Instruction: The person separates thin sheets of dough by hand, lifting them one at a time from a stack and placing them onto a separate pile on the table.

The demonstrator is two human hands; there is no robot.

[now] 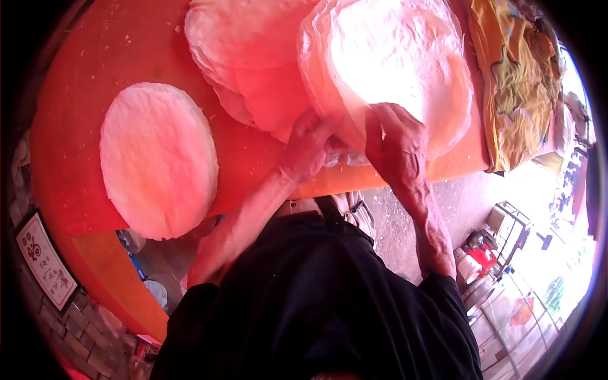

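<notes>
A stack of thin, round, pale flatbreads (405, 57) lies at the table's near edge, brightly lit on top. At the stack's front rim my left hand (310, 144) is closed, its fingers pinching the edge of a flatbread. Close beside it, my right hand (398, 140) bends down over the same rim with curled fingers, gripping the edge; its fingertips are partly hidden. A second pile of flatbreads (253, 63) sits to the left, partly under the first. Farther left, a separate round stack (158, 161) reaches over the table's front edge.
The orange-red table (76, 133) is sprinkled with small crumbs. A crumpled yellow cloth (513, 88) lies at its right end. A framed sign (46, 261) stands at lower left. On the lower right is a metal rack (506, 234) near red equipment (482, 256).
</notes>
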